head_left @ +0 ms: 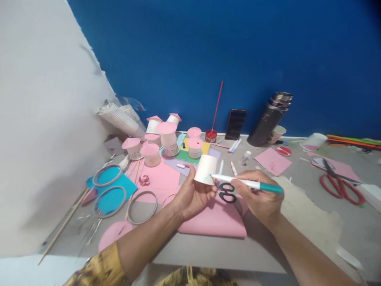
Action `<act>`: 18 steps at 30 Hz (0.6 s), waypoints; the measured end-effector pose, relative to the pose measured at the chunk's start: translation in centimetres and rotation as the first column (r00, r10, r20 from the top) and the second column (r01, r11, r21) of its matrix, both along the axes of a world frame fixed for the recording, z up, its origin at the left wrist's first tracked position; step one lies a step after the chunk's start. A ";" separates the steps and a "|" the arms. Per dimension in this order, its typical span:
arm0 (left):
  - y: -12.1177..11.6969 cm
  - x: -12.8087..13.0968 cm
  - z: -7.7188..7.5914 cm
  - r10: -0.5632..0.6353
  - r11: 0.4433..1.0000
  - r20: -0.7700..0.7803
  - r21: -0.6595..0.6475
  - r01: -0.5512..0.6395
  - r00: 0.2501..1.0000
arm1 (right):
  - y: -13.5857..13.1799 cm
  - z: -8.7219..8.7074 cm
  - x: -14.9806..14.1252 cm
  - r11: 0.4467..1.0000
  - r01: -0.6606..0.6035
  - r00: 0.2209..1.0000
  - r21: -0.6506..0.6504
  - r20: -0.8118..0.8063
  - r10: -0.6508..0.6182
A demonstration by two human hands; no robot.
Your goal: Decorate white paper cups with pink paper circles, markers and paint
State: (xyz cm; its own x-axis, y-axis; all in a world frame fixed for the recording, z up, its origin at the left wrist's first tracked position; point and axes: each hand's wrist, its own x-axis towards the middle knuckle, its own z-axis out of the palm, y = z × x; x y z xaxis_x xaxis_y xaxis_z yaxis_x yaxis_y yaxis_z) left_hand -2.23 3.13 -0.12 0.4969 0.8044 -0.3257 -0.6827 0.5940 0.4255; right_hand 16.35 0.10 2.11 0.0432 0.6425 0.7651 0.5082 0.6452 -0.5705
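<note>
My left hand [195,198] holds a white paper cup [206,169] upside down, thumb on its left side and fingers under and behind it. Between the thumb and fingers of my right hand [262,194] is a white felt-tip pen [250,183] with a teal end. Its green tip touches the cup's side low down, where a faint green mark shows. Just behind the hands lie black-handled scissors [227,192], their blades hidden. Below the left hand is folded pink paper [212,224].
Several paper cups with pink paper tops [166,128] stand at the back. Tape rings [143,207] and blue paper [111,190] lie left. A dark flask [268,121], a phone [235,124] and red-handled scissors [342,186] are right. Stacked cups [120,119] lean by the wall.
</note>
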 end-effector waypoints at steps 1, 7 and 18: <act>0.0 0.0 0.0 0.001 1.000 -0.001 -0.008 -0.001 1.000 | 0.0 -0.1 0.0 1.000 -0.006 1.000 -0.004 0.003 0.006; 0.0 0.0 0.0 -0.006 0.998 0.013 -0.058 0.007 1.000 | -0.1 -0.3 0.2 0.996 -0.068 0.998 -0.054 -0.020 0.067; 0.0 -0.3 0.2 -0.039 0.988 0.063 -0.146 0.048 0.997 | 0.1 -0.5 0.1 0.990 -0.096 0.994 -0.106 -0.068 0.089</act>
State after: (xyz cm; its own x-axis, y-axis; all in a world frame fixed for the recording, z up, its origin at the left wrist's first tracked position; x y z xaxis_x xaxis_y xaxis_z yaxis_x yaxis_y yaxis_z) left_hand -2.49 3.13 0.05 0.5524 0.7269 -0.4080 -0.6763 0.6770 0.2904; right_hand 16.49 0.15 1.61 0.0253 0.7256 0.6876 0.4101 0.6197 -0.6691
